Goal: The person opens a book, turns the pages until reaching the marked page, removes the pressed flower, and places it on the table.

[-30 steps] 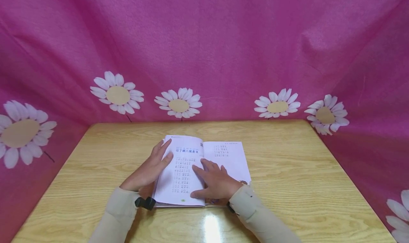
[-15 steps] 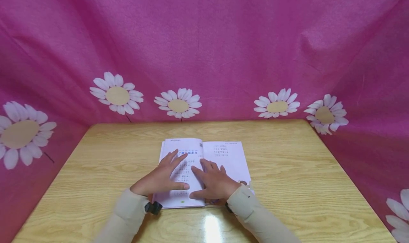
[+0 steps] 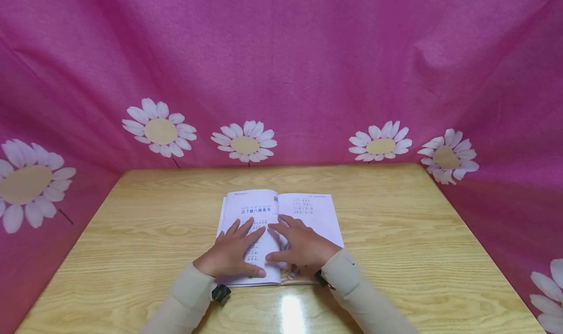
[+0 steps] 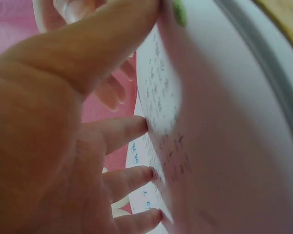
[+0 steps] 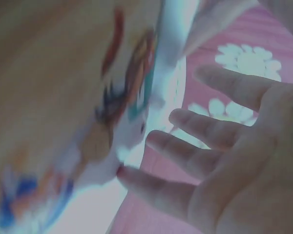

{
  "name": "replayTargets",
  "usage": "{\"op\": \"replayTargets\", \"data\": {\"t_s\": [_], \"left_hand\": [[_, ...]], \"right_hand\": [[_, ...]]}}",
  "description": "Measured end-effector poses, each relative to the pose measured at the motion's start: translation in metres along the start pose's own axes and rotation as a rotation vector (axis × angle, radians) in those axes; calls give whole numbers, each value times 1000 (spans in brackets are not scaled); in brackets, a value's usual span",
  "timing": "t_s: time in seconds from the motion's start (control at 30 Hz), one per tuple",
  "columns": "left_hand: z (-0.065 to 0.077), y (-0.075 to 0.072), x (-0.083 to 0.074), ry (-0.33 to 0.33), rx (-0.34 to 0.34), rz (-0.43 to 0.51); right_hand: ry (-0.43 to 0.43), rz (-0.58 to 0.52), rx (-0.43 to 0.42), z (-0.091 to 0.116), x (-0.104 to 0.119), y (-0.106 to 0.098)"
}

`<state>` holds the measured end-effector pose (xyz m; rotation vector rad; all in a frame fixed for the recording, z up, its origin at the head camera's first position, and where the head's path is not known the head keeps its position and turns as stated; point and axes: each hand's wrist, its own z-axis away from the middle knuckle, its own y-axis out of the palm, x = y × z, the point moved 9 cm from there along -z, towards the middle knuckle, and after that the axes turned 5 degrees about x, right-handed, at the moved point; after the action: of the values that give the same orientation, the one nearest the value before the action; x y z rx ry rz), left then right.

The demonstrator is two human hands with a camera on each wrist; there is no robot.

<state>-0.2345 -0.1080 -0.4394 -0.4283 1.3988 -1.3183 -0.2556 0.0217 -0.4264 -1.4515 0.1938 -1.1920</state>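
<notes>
An open book [image 3: 257,199] with white pages lies on the table in the head view, a blue heading and lines of print on its left page. Across that left page my left hand [image 3: 235,251] spreads its fingers, and in the left wrist view its fingertips [image 4: 145,173] touch the paper. Over the right page, close to the fold, is my right hand [image 3: 303,246], fingers spread. The right wrist view shows its fingers [image 5: 205,129] extended beside a coloured picture [image 5: 95,141] on the page, the little finger's tip at the paper. Neither hand grips anything.
The wooden table [image 3: 396,217] extends around the book on all sides. A pink cloth [image 3: 281,70] printed with white daisies hangs behind it and at both sides. Each wrist wears a dark strap, and the sleeves are light.
My left hand has moved from the left page's outer edge rightward and down onto the page, which now lies flatter. The right hand has shifted slightly right, uncovering more of the picture.
</notes>
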Motion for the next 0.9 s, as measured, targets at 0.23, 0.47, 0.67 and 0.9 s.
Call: {"op": "replayTargets", "data": {"t_s": [0.23, 0.47, 0.67, 0.9], "left_hand": [[0, 3, 4, -22, -21, -19], [-2, 5, 5, -41, -20, -36], [-2, 4, 4, -50, -22, -52], [0, 4, 3, -45, -13, -72]], "right_hand": [[41, -64, -74, 8, -20, -26], [180, -23, -96, 17, -54, -42], [240, -7, -123, 20, -72, -49], [307, -9, -100, 21, -86, -48]]}}
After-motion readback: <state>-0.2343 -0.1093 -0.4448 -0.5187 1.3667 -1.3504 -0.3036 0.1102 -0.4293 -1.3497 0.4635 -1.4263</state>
